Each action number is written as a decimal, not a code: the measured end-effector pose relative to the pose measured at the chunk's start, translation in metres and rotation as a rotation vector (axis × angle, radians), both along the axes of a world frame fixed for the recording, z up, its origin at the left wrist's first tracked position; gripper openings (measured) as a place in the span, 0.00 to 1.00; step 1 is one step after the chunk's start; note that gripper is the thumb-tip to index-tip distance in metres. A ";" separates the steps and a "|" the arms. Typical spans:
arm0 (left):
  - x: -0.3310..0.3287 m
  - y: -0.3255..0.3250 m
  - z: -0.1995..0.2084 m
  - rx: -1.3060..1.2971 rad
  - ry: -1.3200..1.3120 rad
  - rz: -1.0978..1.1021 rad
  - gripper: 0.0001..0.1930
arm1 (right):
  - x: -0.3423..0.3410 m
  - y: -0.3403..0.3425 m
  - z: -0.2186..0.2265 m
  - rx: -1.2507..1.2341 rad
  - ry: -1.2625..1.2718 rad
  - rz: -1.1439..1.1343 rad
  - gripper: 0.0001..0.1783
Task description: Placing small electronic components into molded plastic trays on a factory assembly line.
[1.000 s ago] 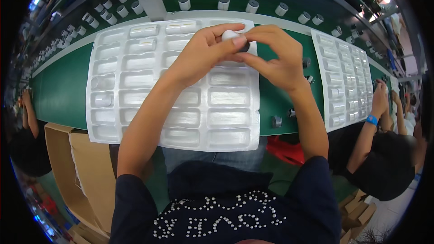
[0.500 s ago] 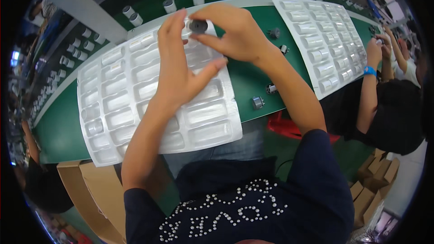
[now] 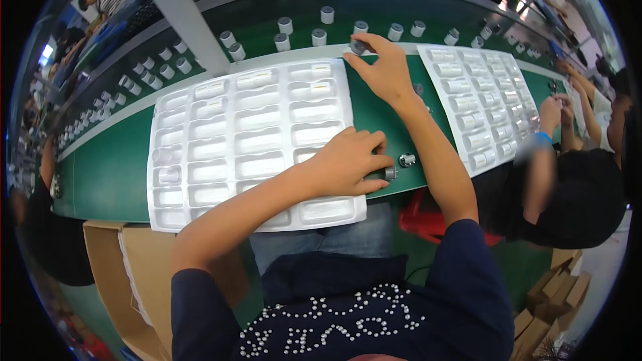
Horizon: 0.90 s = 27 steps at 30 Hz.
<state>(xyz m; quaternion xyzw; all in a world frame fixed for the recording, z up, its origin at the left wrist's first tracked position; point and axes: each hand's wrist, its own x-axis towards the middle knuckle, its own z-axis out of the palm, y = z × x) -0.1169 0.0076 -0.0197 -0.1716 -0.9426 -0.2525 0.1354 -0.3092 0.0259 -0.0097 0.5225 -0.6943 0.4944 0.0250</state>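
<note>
My right hand (image 3: 386, 70) is raised past the far right corner of the white moulded tray (image 3: 228, 154). Its thumb and fingers pinch a small white cylinder with a dark grey end (image 3: 358, 47), partly covered by the fingertips. My left hand (image 3: 351, 162) lies over the tray's right edge, fingers curled round a dark grey cap with pins (image 3: 390, 174) on the green surface. Just beyond those fingers a small silver-and-dark part (image 3: 406, 160) rests by itself. White cylinders sit in a few far pockets of the tray, such as this cylinder (image 3: 256, 78).
Dark-topped white cylinders (image 3: 282, 43) stand in a scattered row on the green belt beyond a pale rail. On the right, another tray (image 3: 478, 103) holds many white cylinders. A co-worker's arm (image 3: 542, 174) is beside it. An open cardboard box (image 3: 107, 261) stands lower left.
My right hand has carried the dark-ended cylinder away from the tray, rightward toward the rail. My left hand has come down from above the tray to the grey cap near the front edge.
</note>
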 end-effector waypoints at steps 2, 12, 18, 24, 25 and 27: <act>-0.002 -0.003 -0.003 0.074 0.035 -0.012 0.15 | -0.009 -0.001 -0.005 -0.029 -0.017 -0.040 0.21; -0.016 -0.038 -0.002 0.635 0.085 0.282 0.18 | -0.162 -0.092 0.001 0.217 0.204 -0.401 0.26; -0.018 -0.056 0.003 0.727 0.239 0.534 0.18 | -0.172 -0.096 -0.007 0.740 0.150 -0.479 0.29; -0.012 -0.095 0.007 1.356 0.315 0.582 0.21 | -0.064 -0.066 0.038 0.152 -0.277 -0.005 0.27; -0.014 -0.097 0.004 1.373 0.356 0.582 0.21 | -0.041 -0.052 0.045 0.161 -0.448 0.198 0.24; -0.016 -0.095 0.001 1.297 0.361 0.631 0.20 | 0.000 -0.024 0.050 0.188 -0.619 0.396 0.21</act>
